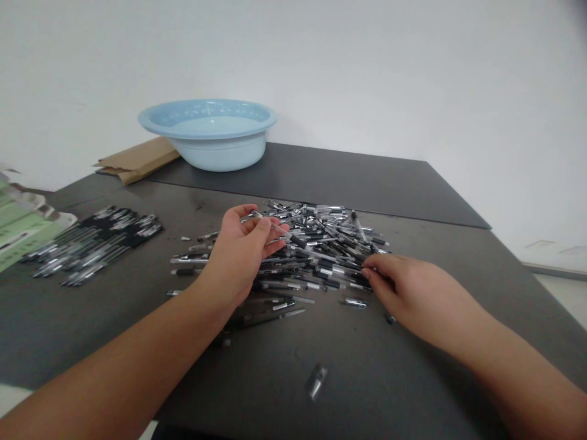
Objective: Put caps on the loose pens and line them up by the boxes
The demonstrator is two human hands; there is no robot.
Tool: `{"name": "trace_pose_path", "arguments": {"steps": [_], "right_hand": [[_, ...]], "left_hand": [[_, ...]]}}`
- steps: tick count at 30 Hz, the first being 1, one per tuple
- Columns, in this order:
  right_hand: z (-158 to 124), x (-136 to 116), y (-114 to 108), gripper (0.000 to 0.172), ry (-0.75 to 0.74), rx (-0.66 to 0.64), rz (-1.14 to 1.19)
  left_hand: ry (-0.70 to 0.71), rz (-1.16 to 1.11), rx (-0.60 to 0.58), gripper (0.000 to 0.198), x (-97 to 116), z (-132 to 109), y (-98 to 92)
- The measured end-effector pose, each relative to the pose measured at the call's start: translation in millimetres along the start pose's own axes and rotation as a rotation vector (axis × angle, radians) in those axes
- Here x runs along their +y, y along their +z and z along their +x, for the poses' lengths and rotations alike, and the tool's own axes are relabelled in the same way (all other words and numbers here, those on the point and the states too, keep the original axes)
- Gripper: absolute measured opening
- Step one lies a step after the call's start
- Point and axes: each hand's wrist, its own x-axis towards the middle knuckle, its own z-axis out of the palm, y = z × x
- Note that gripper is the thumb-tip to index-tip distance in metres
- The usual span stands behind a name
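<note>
Both hands at a loose pile of pens (pixel 316 250) on a dark table (pixel 413 366).

Left hand (pixel 241 253) lifted off the surface, thumb and fingers closed on one clear pen (pixel 277 229), held slanted above the heap, apart from the rest. Right hand (pixel 403 290) palm down at pile's near right edge, fingertips pinched into the pens; whether it has one gripped, cannot tell. Separate neater batch of pens (pixel 92 244) lies well apart at left. Blue basin (pixel 208 134) at the back, cardboard (pixel 137 160) beside it; stray cap (pixel 316 380) near the front.

We see a pale blue basin (pixel 215 137) far left on the bench (pixel 413 366), brown cardboard (pixel 137 160) beside it, green boxes (pixel 18 229) at left.
</note>
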Motion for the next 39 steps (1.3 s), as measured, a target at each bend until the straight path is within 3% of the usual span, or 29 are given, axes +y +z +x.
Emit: {"name": "trace_pose_path", "arguments": {"steps": [11,39], "right_hand": [[-0.6,0.9,-0.9,0.025,-0.001,0.045,0.042],[-0.7,-5.0,-3.6,0.023,-0.002,-0.052,0.057]], "left_hand": [[0.013,-0.021,0.001,0.03,0.8,0.0,-0.6],[0.001,-0.044,-0.006,0.031,-2.6,3.2,-0.9]]}}
